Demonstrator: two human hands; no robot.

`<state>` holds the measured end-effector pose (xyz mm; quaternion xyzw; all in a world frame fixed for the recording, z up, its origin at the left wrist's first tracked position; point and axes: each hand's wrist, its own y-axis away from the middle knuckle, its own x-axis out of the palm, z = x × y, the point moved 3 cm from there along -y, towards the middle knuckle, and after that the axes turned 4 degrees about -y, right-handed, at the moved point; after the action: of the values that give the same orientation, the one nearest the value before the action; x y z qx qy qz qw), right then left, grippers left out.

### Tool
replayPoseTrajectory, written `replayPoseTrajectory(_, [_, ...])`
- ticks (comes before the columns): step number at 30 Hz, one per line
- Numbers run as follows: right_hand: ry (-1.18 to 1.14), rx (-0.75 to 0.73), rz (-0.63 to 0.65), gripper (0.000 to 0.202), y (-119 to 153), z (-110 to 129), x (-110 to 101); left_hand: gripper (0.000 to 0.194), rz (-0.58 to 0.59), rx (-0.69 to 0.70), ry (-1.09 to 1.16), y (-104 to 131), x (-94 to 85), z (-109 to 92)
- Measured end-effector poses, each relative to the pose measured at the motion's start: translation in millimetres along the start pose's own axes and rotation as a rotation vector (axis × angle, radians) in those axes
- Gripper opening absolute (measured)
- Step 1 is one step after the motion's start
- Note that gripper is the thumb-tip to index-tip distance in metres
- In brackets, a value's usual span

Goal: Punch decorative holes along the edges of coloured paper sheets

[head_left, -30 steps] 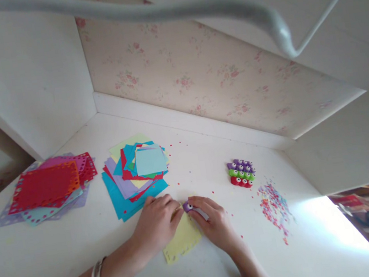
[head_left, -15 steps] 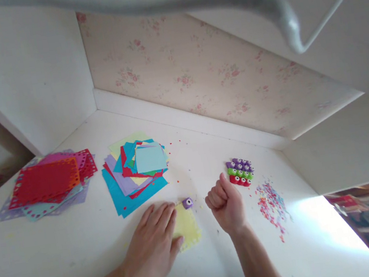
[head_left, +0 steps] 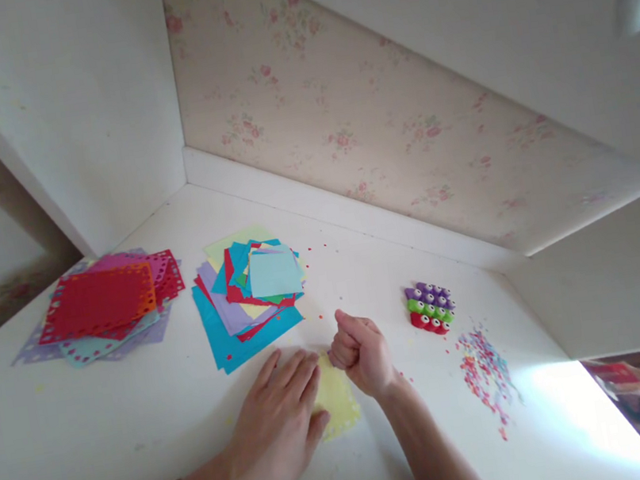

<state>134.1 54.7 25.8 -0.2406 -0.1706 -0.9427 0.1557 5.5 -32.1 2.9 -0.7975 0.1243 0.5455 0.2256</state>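
The left hand (head_left: 280,418) lies flat, fingers spread, on the yellow paper sheet (head_left: 339,397); the fisted right hand (head_left: 364,350) presses its far edge and could skew or crease it

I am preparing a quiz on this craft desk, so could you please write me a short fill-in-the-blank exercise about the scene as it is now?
1. The left hand lies flat on a sheet coloured ____.
2. The right hand is closed into a ____ at the sheet's far edge.
3. The punches stand in three rows: purple, ____ and red.
4. The confetti lies on the ____ side of the punches.

Missing words: yellow; fist; green; right
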Motion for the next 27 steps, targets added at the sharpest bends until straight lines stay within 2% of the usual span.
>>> replayPoseTrajectory(4, [0.012, 0.023, 0.020, 0.063, 0, 1, 1, 0.047, 0.011, -0.007, 0.019, -1, -2.6, 0])
replayPoseTrajectory(15, [-0.103, -0.007, -0.039, 0.061, 2, 6, -4, 0.038, 0.044, 0.054, 0.056, 2, -1.3, -1])
replayPoseTrajectory(19, [-0.060, -0.063, -0.085, 0.061, 0, 11, -8, 0.040, 0.041, 0.053, 0.080, 3, 0.0, -2])
replayPoseTrajectory(27, [0.091, -0.034, -0.060, 0.061, -3, 4, -6, 0.042, 0.047, 0.047, 0.107, 3, -1.4, 0])
